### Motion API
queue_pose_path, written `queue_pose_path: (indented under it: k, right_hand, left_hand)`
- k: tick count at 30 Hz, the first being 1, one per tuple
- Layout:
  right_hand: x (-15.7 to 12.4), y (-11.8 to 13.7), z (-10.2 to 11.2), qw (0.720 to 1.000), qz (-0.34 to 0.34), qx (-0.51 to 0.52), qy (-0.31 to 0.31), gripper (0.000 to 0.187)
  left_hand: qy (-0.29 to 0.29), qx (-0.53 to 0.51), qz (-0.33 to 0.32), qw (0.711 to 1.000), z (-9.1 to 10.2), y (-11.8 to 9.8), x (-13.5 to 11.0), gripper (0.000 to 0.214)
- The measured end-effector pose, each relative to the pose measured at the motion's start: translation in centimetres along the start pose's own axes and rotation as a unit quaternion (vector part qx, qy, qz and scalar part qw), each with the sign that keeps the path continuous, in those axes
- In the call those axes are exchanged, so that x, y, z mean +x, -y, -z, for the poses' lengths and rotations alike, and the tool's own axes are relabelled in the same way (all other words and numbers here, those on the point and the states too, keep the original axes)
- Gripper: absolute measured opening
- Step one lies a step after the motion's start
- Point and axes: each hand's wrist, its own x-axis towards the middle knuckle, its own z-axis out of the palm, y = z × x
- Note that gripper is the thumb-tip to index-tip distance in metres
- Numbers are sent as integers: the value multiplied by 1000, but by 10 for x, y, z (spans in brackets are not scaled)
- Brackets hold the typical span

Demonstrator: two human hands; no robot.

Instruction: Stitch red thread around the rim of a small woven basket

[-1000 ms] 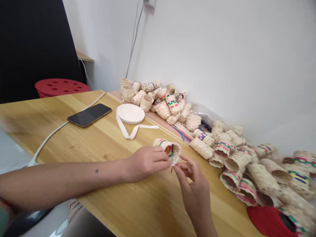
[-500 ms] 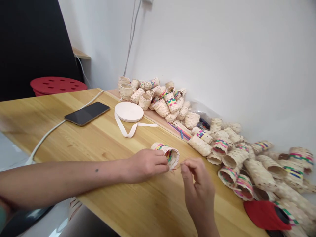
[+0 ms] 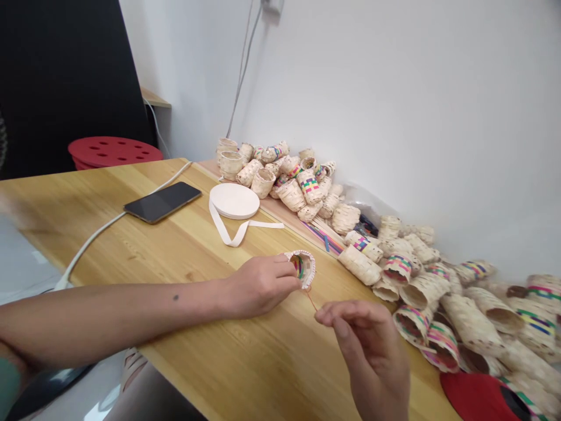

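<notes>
My left hand point(image 3: 262, 285) grips a small woven straw basket point(image 3: 304, 269) with coloured bands, its white-trimmed mouth turned toward me, just above the wooden table point(image 3: 184, 251). A thin red thread point(image 3: 311, 300) runs from the basket's rim down to my right hand point(image 3: 372, 351), which pinches its end between thumb and forefinger a short way below and right of the basket.
A long heap of similar woven baskets point(image 3: 394, 257) lies along the white wall. A roll of white tape point(image 3: 234, 202) with a loose tail, a black phone point(image 3: 162, 202) and a white cable point(image 3: 100, 231) lie on the table. A red stool point(image 3: 114, 152) stands at back left.
My right hand has drawn away from the basket, down and to the right, pulling the red thread out taut. The left hand has turned the basket's mouth more toward me.
</notes>
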Motion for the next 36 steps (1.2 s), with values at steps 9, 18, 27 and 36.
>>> queue_pose_path:
  k: [9,18,27,36]
  right_hand:
    - [2,6,6,997,52,-53,7,12]
    - [8,-20,-1,947,46,-317,19,10]
    - [7,-23,-6,943,72,-325,30,11]
    - [5,-26,-5,942,47,-329,41,13]
  left_hand:
    - [-35,-85,62,994,2,4,3,21]
    - [-31,-196,147,969,6,4,7,13]
    - [-15,-201,153,967,8,1,7,15]
    - [-10,-205,145,968,10,-1,8,16]
